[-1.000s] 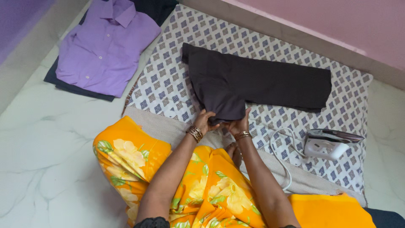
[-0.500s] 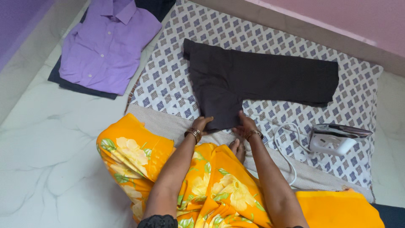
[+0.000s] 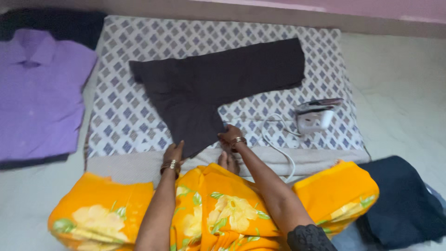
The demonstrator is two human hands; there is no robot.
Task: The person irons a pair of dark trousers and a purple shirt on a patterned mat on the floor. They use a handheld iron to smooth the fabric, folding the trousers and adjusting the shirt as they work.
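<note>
Both hands are pinching the near hem of the dark brown garment [image 3: 209, 88], left hand [image 3: 173, 152] at seven o'clock, right hand [image 3: 230, 136] at five. The matte cloth is lying flat, reaching toward one o'clock across a diamond-patterned mat [image 3: 116, 107]. Since a moment ago the view is swinging right, the white iron [image 3: 316, 115] sitting closer in.

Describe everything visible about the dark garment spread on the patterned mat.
The dark brown cloth garment lies flat on the diamond-patterned mat. One long section runs toward the far right, a shorter one comes toward the person. It looks matte and mostly smooth. The left hand and the right hand press its near edge at either corner.
</note>
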